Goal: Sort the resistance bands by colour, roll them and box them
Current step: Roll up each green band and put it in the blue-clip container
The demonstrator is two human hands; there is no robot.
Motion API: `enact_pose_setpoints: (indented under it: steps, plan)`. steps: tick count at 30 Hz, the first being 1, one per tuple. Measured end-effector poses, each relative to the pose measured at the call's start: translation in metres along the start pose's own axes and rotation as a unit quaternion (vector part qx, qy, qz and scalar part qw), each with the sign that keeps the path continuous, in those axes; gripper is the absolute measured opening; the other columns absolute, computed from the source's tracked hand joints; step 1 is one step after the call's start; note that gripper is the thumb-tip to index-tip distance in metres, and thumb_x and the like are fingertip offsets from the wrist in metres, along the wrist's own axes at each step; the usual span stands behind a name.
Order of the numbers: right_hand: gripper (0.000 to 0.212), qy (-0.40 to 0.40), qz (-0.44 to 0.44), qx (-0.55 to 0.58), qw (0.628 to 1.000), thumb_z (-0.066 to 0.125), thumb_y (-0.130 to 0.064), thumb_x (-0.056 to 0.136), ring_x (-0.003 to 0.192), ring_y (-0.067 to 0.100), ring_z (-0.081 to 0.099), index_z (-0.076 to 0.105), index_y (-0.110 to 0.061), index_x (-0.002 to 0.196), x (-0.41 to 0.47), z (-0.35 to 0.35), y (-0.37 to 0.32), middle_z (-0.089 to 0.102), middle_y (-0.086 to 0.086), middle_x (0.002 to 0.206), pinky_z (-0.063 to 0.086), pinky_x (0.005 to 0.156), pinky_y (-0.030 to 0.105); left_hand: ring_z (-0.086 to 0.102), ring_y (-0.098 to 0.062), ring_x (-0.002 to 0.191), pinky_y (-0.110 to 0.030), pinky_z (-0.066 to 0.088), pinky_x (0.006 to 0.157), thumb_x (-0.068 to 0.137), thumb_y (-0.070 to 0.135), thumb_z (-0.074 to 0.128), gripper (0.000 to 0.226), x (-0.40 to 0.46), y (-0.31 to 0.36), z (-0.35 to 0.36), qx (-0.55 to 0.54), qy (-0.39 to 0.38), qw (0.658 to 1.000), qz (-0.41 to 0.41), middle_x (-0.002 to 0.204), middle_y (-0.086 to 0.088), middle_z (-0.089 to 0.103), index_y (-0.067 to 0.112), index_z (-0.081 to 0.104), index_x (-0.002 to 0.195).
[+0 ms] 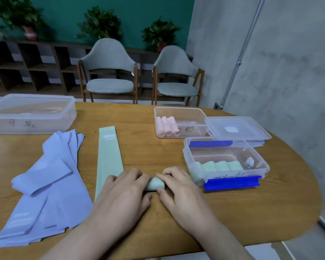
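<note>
Rolling is the step in hand, as I read it: my left hand (127,186) and right hand (178,186) both curl their fingers over a small green roll (155,183) on the desk (233,212), pinching it between them at about 6 o'clock. Another green band (110,156) lies flat just at 9 o'clock of the roll, running away toward 12, its near end hidden under my left hand. At 3 o'clock of the roll sits the blue-clipped box (259,162) with green rolls (219,166) lined up inside. Further off, around 1 o'clock, the pink box (193,111) holds pink rolls (167,126) (its lid (236,128) rests just beside it). A heap of flat purple bands (51,184) waits at 9 o'clock, with a large clear tub (31,113) at 10.

Next, I judge, the roll needs keeping tight while it goes over to the green box, set alongside the others so it cannot spring loose.
</note>
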State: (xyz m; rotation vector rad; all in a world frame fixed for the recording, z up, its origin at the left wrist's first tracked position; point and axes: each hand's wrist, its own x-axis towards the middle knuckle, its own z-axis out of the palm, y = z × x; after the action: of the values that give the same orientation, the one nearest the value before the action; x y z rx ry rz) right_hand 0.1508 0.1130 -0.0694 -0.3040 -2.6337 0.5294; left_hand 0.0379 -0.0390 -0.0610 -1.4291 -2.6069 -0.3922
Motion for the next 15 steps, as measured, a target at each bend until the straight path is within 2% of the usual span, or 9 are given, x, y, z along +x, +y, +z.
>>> enact_pose_setpoints:
  steps: [4,7,10,13,15]
  plan:
    - [0.044,-0.017,0.012,0.001,1.0,0.058,-0.041,0.096,0.113,0.006,0.049,0.052,-0.033,0.139,0.002,0.001,0.002,0.048,-0.019,0.119,0.046,0.097,0.031,0.057,-0.014,0.104,-0.037,0.044,0.083,0.09,0.056,0.048,0.041,0.013,0.003,-0.004,0.031,-0.035,0.999,-0.005,0.108,0.015,0.054,0.042,0.053,0.128]
    - [0.041,-0.015,0.017,-0.001,1.0,0.061,-0.038,0.096,0.112,0.005,0.047,0.056,-0.031,0.136,0.005,0.003,0.002,0.049,-0.017,0.118,0.043,0.098,0.032,0.054,-0.014,0.109,-0.036,0.041,0.085,0.093,0.059,0.047,0.04,0.019,0.004,-0.006,0.051,-0.048,0.998,-0.008,0.112,0.015,0.052,0.043,0.049,0.13]
    - [0.037,-0.007,0.019,-0.013,1.0,0.06,-0.038,0.096,0.114,0.009,0.048,0.058,-0.028,0.132,0.009,0.005,0.001,0.052,-0.013,0.117,0.042,0.099,0.037,0.055,-0.014,0.105,-0.035,0.041,0.082,0.093,0.06,0.048,0.038,0.021,0.006,-0.007,0.056,-0.039,0.998,-0.01,0.11,0.016,0.053,0.043,0.053,0.127]
    - [0.034,-0.014,0.027,-0.005,1.0,0.056,-0.037,0.099,0.114,0.01,0.047,0.057,-0.027,0.132,0.009,0.004,-0.002,0.052,-0.011,0.118,0.041,0.1,0.035,0.052,-0.012,0.109,-0.034,0.037,0.085,0.096,0.055,0.051,0.036,0.024,0.003,-0.006,0.019,-0.045,0.999,-0.013,0.114,0.017,0.05,0.045,0.051,0.13]
    - [0.033,-0.01,0.034,0.022,0.999,0.054,-0.038,0.1,0.111,0.012,0.05,0.057,-0.026,0.131,0.007,0.001,-0.004,0.052,-0.01,0.117,0.042,0.1,0.033,0.051,-0.008,0.113,-0.032,0.037,0.089,0.098,0.049,0.055,0.037,0.025,0.0,-0.008,-0.044,-0.05,0.998,-0.003,0.118,0.02,0.049,0.045,0.05,0.134]
